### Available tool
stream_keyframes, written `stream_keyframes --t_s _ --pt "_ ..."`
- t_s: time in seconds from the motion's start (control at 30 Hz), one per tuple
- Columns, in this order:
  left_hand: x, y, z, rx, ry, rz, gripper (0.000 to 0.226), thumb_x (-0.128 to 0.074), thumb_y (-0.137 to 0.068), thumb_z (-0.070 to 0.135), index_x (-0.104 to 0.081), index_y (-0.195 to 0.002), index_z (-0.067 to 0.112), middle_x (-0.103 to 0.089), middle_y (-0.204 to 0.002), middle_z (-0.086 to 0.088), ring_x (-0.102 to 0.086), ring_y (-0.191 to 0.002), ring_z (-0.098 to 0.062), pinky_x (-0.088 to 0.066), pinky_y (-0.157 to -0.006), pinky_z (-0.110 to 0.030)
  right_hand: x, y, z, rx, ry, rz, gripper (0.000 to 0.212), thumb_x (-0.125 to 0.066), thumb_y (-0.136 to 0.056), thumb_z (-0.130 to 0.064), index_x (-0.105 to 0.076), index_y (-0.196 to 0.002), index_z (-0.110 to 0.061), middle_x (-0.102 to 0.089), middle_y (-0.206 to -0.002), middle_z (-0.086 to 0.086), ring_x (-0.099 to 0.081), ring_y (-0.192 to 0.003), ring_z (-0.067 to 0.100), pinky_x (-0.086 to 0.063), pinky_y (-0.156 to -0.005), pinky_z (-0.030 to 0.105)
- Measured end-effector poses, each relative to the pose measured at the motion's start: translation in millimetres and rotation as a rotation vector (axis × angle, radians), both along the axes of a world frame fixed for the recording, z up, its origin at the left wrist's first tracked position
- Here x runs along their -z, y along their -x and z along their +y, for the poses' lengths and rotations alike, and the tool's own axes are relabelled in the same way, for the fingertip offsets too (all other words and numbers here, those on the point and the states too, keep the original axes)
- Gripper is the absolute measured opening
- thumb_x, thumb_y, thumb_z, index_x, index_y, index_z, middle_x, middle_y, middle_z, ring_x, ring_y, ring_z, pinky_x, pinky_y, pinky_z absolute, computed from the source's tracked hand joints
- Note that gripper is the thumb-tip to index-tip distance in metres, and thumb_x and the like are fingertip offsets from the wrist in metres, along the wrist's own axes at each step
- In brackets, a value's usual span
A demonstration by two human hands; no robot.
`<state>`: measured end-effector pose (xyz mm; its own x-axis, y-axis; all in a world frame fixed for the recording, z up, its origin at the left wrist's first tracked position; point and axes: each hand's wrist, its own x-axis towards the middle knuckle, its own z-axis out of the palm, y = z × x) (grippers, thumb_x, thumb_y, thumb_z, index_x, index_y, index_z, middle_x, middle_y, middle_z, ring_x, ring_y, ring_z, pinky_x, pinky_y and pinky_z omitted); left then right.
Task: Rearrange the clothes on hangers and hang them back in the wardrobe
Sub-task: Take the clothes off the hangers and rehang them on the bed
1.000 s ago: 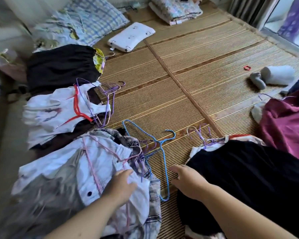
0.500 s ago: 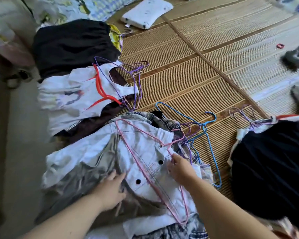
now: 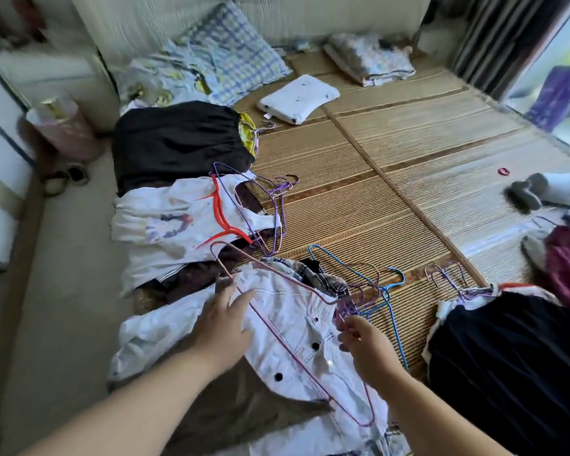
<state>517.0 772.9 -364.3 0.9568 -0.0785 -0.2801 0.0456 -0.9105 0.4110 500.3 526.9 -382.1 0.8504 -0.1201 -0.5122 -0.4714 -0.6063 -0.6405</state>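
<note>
Pink wire hanger (image 3: 278,336): lying flat on top of the white buttoned shirt (image 3: 287,311), near centre. Its long axis is running diagonally from far left to near right, and its hook end is pointing right, into a tangle of purple hooks beside the blue hanger (image 3: 343,264).

Left hand (image 3: 222,327): resting on the shirt with fingers extended, gripping nothing. The fingertips are reaching the hanger's far-left corner.

Right hand (image 3: 366,347): fingers curled, pinching the pink wire at the hanger's neck.

White shirt: spreading over a plaid garment at the near edge of the woven mat (image 3: 375,199).

Also lying on the mat:
- white top with red trim (image 3: 191,218), on hangers, far left of the shirt
- black garment (image 3: 178,139), farther left
- second black garment (image 3: 507,357), near right
</note>
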Motion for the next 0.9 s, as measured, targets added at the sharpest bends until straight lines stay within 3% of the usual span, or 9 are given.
stream_keyframes --t_s 0.1,0.23,0.37,0.47,0.53,0.6,0.73,0.9 --pt "-36.1 -11.2 10.3 0.145 -0.121 -0.373 0.064 -0.073 -0.062 0.018 -0.055 -0.123 0.02 -0.049 -0.125 -0.016 -0.048 -0.118 -0.039 -0.042 -0.101 -0.048 -37.8 6.2 -0.8 -0.088 0.032 -0.052 0.022 -0.054 -0.09 -0.008 -0.057 -0.081 -0.028 -0.064 -0.077 -0.009 -0.063 -0.068 0.003 -0.045 -0.061 0.014" --pt "-96.6 -5.7 11.9 0.203 -0.187 -0.541 0.063 -0.069 -0.055 0.025 -0.05 -0.115 0.022 -0.044 -0.121 -0.01 -0.042 -0.118 -0.035 -0.045 -0.091 -0.052 -98.7 15.4 -0.9 -0.171 0.04 -0.141 0.021 -0.057 -0.088 -0.008 -0.057 -0.086 -0.029 -0.062 -0.074 -0.009 -0.054 -0.05 -0.013 -0.037 -0.049 0.006" --pt "-149.0 19.6 10.4 0.108 -0.288 -0.571 0.054 -0.07 -0.058 0.027 -0.05 -0.108 0.022 -0.061 -0.107 -0.009 -0.049 -0.111 -0.03 -0.045 -0.085 -0.053 -157.5 34.9 4.1 -0.287 0.031 -0.219 0.025 -0.056 -0.087 -0.006 -0.056 -0.083 -0.031 -0.062 -0.072 -0.009 -0.053 -0.048 -0.011 -0.036 -0.049 0.005" --pt "-192.5 57.2 8.9 0.008 -0.354 -0.525 0.026 -0.062 -0.083 0.032 -0.06 -0.109 0.031 -0.063 -0.117 0.002 -0.048 -0.119 -0.025 -0.029 -0.096 -0.052 -199.6 59.6 6.4 -0.385 0.059 -0.319 0.022 -0.056 -0.088 -0.008 -0.058 -0.086 -0.03 -0.058 -0.068 -0.013 -0.052 -0.051 -0.009 -0.038 -0.053 0.006" --pt "-213.1 81.8 12.3 -0.066 -0.415 -0.513 0.026 -0.045 -0.093 0.042 -0.059 -0.114 0.033 -0.058 -0.122 0.008 -0.044 -0.123 -0.019 -0.019 -0.099 -0.049 -224.2 76.3 4.8 -0.409 0.078 -0.385 0.02 -0.055 -0.088 -0.009 -0.063 -0.09 -0.027 -0.06 -0.069 -0.013 -0.052 -0.056 -0.008 -0.039 -0.055 0.007" --pt "-239.0 112.2 17.0 -0.109 -0.402 -0.524 0.031 -0.04 -0.095 0.045 -0.06 -0.114 0.031 -0.059 -0.123 0.009 -0.046 -0.122 -0.017 -0.016 -0.099 -0.046 -251.1 98.3 1.6 -0.403 0.075 -0.445 0.021 -0.056 -0.088 -0.007 -0.067 -0.093 -0.025 -0.063 -0.074 -0.011 -0.059 -0.065 0.004 -0.048 -0.065 0.022" --pt "-283.5 171.6 22.6 -0.067 -0.376 -0.568 0.036 -0.036 -0.096 0.047 -0.063 -0.109 0.026 -0.065 -0.116 0.004 -0.055 -0.111 -0.023 -0.031 -0.089 -0.037 -298.8 145.9 -6.3 -0.385 0.096 -0.565 0.023 -0.057 -0.089 -0.012 -0.069 -0.097 -0.029 -0.069 -0.08 0.0 -0.063 -0.072 0.022 -0.046 -0.063 0.029" --pt "-326.9 233.9 25.4 -0.12 -0.233 -0.591 0.03 -0.044 -0.094 0.045 -0.061 -0.096 0.021 -0.067 -0.096 -0.002 -0.06 -0.096 -0.028 -0.042 -0.075 -0.033 -352.9 185.8 -4.1 -0.396 0.111 -0.678 0.022 -0.058 -0.09 -0.018 -0.069 -0.105 -0.031 -0.065 -0.077 -0.006 -0.055 -0.062 0.012 -0.042 -0.059 0.025"
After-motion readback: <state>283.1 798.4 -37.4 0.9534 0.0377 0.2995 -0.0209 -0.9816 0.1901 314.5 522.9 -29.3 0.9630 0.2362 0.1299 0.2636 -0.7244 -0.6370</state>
